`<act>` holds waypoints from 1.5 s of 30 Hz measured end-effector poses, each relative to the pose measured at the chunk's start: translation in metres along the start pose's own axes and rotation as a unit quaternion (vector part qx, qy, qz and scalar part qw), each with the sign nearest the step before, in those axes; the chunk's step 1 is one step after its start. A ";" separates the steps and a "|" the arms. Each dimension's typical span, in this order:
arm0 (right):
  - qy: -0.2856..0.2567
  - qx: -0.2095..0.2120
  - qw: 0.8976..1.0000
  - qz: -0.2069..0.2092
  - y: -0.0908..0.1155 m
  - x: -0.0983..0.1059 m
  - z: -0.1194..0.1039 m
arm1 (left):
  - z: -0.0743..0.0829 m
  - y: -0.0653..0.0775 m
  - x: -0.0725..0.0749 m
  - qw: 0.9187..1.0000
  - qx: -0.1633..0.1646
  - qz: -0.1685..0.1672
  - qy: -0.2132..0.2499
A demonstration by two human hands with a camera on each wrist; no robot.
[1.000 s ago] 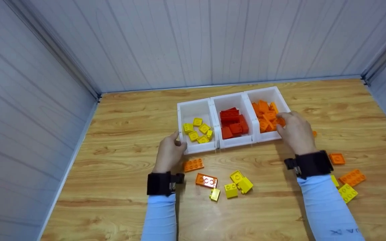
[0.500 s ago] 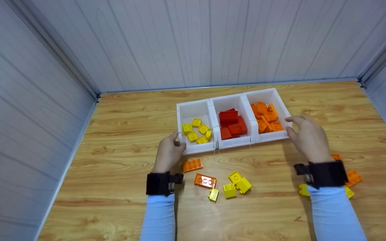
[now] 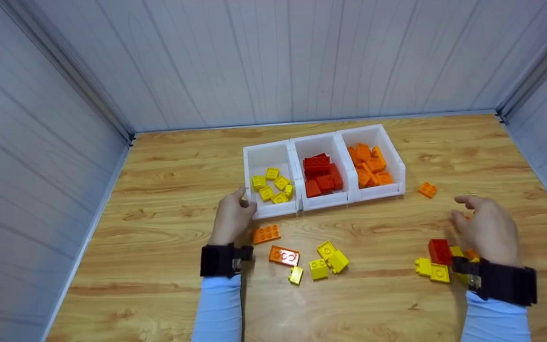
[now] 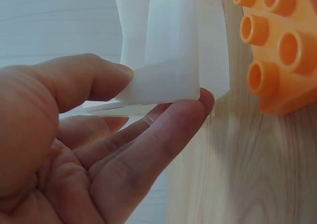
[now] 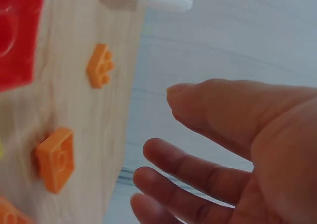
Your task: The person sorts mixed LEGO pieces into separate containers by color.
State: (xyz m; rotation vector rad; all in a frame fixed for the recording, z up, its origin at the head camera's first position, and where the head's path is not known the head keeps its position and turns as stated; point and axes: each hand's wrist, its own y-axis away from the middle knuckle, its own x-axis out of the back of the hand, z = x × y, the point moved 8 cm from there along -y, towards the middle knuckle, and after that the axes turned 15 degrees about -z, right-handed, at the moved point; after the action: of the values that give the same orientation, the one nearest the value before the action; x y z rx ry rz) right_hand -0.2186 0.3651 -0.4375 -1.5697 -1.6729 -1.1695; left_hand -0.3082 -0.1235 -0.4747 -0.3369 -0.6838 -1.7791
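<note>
My left hand (image 3: pixel 231 218) pinches the near left corner of a white three-compartment tray (image 3: pixel 325 201). In the left wrist view the thumb lies on the tray's white wall (image 4: pixel 173 50), with fingers underneath. Yellow bricks (image 3: pixel 281 182) lie in its left compartment, red bricks (image 3: pixel 325 183) in the middle and orange bricks (image 3: pixel 374 165) in the right. Right of the tray, my right hand (image 3: pixel 489 230) hovers over loose bricks, fingers apart and holding nothing. Below it in the right wrist view are an orange brick (image 5: pixel 59 159) and a red brick (image 5: pixel 17 35).
Orange bricks (image 3: pixel 284 255) and yellow bricks (image 3: pixel 318 269) lie on the table in front of the tray. A small orange brick (image 3: pixel 427 190) sits right of it. Yellow bricks (image 3: pixel 439 273) and a red brick (image 3: pixel 439 251) are near my right wrist. Pale panels (image 3: pixel 264 61) enclose the table.
My right hand has moved from the orange compartment out to the right and nearer, over the loose bricks. My left hand keeps its grip on the tray's corner.
</note>
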 end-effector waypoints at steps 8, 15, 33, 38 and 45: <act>-0.001 -0.059 0.995 -0.074 -0.010 -0.021 0.030 | -0.002 0.002 0.001 1.000 -0.006 0.001 0.006; -0.008 -0.080 0.994 -0.081 -0.010 -0.021 0.044 | 0.000 0.001 0.001 1.000 -0.004 0.002 0.006; 0.000 -0.061 0.996 -0.063 -0.017 -0.028 0.036 | 0.001 0.000 0.000 1.000 -0.003 -0.002 -0.003; -0.021 -0.061 0.996 -0.055 -0.015 -0.024 0.029 | 0.003 0.000 0.000 1.000 0.002 -0.007 -0.001; -0.029 -0.018 0.999 -0.014 -0.009 -0.011 0.002 | 0.000 -0.001 -0.001 1.000 0.007 -0.009 0.004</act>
State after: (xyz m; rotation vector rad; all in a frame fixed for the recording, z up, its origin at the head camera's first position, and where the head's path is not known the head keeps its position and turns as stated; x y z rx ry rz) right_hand -0.2250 0.3617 -0.4495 -1.6202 -1.7250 -1.1848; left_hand -0.3090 -0.1228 -0.4753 -0.3153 -0.6947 -1.7908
